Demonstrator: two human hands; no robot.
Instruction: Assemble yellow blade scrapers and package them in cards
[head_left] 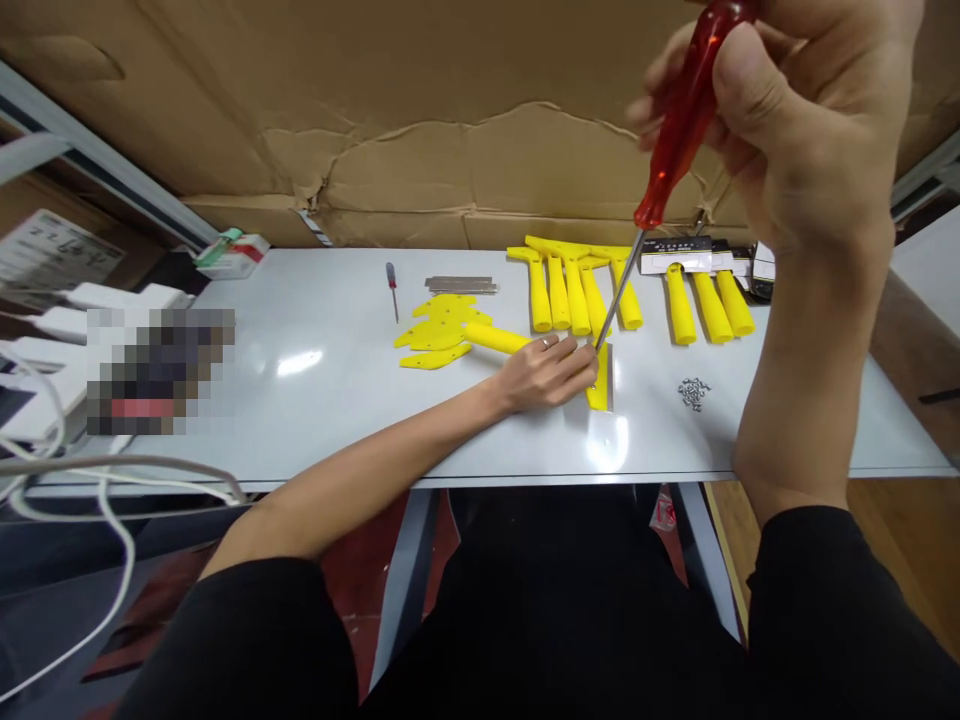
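My right hand [802, 120] is closed around the red handle of a screwdriver [686, 115], raised high at the right. The shaft slants down to the left, and its tip reaches a yellow scraper [495, 338] beside my left fingers. That scraper lies on the table with its handle pointing left and a metal blade along its right side. My left hand [551, 375] is wrapped over the scraper head and presses it to the table, covering part of it. Whether the tip sits in a screw is too small to tell.
Small screws [694, 392] lie in a pile to the right. Behind are yellow scraper handles [574, 290] and several scrapers with black-and-white packaging [679, 300]. Yellow plates [442, 330], metal blades [461, 284] and a small screwdriver [392, 290] lie left of centre. Cardboard [480, 170] walls the back.
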